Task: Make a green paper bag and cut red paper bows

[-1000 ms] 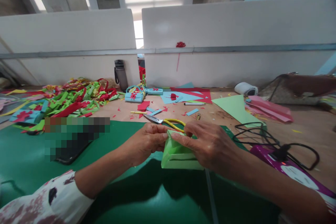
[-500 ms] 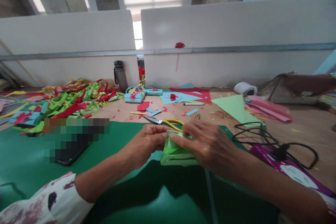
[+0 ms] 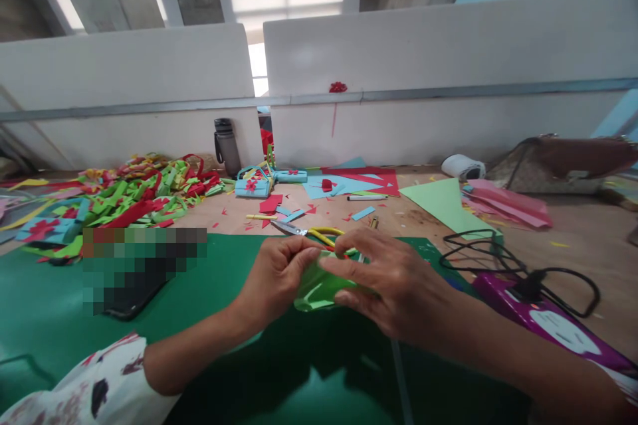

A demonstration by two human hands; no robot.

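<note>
A: Hand pose?
B: Left hand [image 3: 276, 273] pinches the folded, glossy light-green sheet [image 3: 319, 291]; right hand [image 3: 399, 279] arches across it, fingers parted, can't tell if gripping.
A: Sheet location?
B: Over the smooth green mat [image 3: 214, 279]. Scissors [image 3: 303, 232], metal blades, at mat's far edge.

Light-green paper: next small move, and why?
Probably a light press along its upper edge with the right hand: the left hand pinches the light-green paper near its upper left corner, and the right hand reaches over it, close to that pinch.
</note>
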